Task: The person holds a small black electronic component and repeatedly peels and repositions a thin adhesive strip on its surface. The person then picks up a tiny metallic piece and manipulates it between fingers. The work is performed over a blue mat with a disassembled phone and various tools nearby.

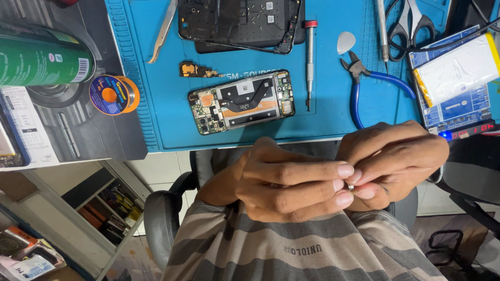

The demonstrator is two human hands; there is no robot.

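My left hand (pixel 291 182) and my right hand (pixel 396 161) meet in front of my striped shirt, below the desk edge. Their fingertips pinch a tiny metallic part (pixel 350 186) between them; it is too small to tell what it is. On the blue work mat (pixel 333 119) above the hands lies an opened phone (pixel 242 101) with its boards exposed. A small loose circuit piece (pixel 198 70) sits just beyond it, and a black phone frame (pixel 239 23) lies at the mat's far edge.
On the mat lie tweezers (pixel 162 31), a screwdriver (pixel 310 57), blue-handled cutters (pixel 364 86), a white pick (pixel 345 41) and scissors (pixel 411 23). A white battery pouch (pixel 458 67) lies at right. A solder spool (pixel 112 94) and green can (pixel 41 57) stand at left.
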